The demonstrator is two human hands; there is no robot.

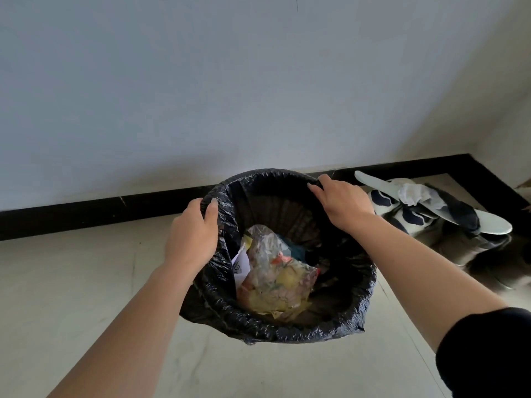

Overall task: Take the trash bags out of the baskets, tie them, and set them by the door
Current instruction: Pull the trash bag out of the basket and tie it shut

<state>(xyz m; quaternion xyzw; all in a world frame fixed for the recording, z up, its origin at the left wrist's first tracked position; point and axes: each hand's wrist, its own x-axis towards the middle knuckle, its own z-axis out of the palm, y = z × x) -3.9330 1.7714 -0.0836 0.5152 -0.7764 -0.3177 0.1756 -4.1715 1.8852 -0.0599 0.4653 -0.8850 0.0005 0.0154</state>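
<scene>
Black trash bag [339, 326] folded over its basket's rim, standing on the floor [71, 282] near the wall [201, 81], directly below both hands. Near-left rim gripped by left hand [192, 237], thumb inside; far-right rim under curled fingers of right hand [342, 202]. Mouth faces up; pull likely goes straight upward.

The rim of the black trash bag [275, 326] is gripped on each side by the left hand [191, 239] and right hand [342, 203]. Crumpled wrappers [275, 280] are seen inside. Shoes [431, 214] are piled near the wall.
</scene>
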